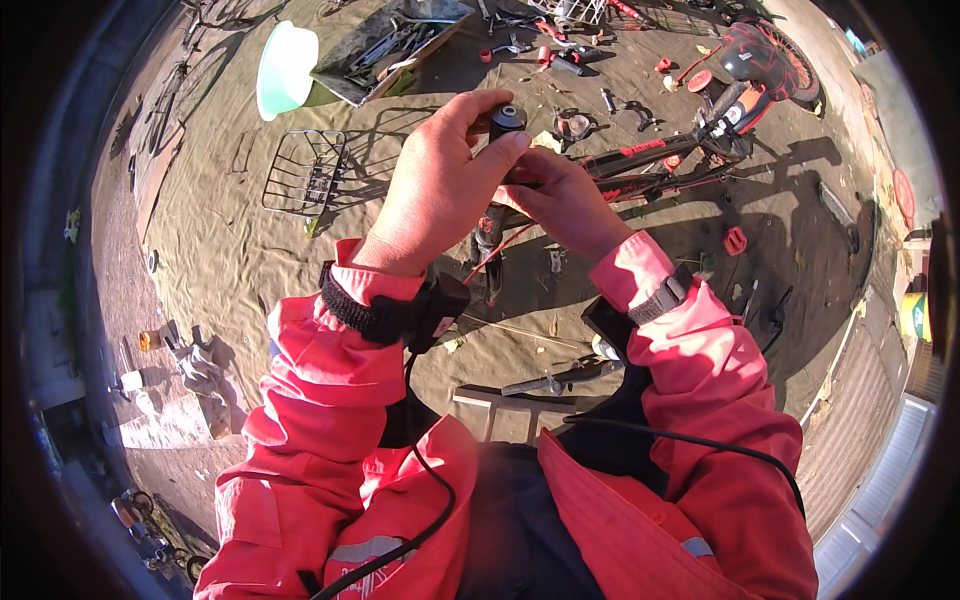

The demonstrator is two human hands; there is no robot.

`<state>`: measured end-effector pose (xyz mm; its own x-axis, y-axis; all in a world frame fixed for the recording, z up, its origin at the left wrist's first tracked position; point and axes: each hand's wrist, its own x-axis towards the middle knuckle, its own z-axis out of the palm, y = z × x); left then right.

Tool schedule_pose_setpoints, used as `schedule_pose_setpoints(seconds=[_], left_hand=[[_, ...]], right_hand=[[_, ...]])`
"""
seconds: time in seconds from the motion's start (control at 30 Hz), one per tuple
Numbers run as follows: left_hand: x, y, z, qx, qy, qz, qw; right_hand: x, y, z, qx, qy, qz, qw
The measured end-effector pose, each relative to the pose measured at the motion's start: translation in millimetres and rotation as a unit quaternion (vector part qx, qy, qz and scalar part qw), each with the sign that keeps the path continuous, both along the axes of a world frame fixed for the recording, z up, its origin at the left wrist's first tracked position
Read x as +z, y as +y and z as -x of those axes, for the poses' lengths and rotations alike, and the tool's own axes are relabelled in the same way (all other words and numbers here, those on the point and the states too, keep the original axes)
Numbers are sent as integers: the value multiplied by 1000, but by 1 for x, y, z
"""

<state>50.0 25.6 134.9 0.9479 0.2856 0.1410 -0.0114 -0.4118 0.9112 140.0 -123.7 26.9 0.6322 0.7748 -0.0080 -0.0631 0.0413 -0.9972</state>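
Black cylinder [509, 118] is pinched by left hand [440, 165], right hand [570, 200] curled beside, grip hidden, inside right edge of ground cloth [820, 325]

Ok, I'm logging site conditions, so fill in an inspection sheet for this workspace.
Surface: creased ground sheet, partly shaded.
Job's things: dark cylindrical part with metal centre, in hand; bicycle frame nearby.
Clutter: tool tray, pale green basin, wire basket, loose red part.
Hands: left hand grips the cylindrical part; right hand is close beside it, fingertips partly hidden.
Cables: black cables run over the jacket and right sleeve.
Surroundings: yellow-and-green container, far right.
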Motion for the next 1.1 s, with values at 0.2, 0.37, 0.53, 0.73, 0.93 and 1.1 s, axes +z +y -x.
schedule_pose_setpoints(seconds=[0.2, 0.37, 0.53, 0.73, 0.93, 1.1], left_hand=[[1, 0, 1, -7, 8, 21, 1000], [-1, 2, 1, -19, 11, 35, 999], [-1, 5, 0, -24, 19, 17, 999], [-1, 8, -1, -33, 24, 6, 999], [-2, 11, -2, -44, 17, 25, 999], [-1, 13, -1, -48, 22, 6, 999]], right_hand=[[-2, 0, -1, 7, 12, -17, 1000], [-1, -1, -3, 11, -27, 12, 1000], [1, -3, -3, 16, -7, 6, 1000], [-2, -5, -4, 27, 12, -16, 999], [-2, -7, -7, 34, -5, 11, 999], [3, -8, -6, 33, 6, 12, 999]])
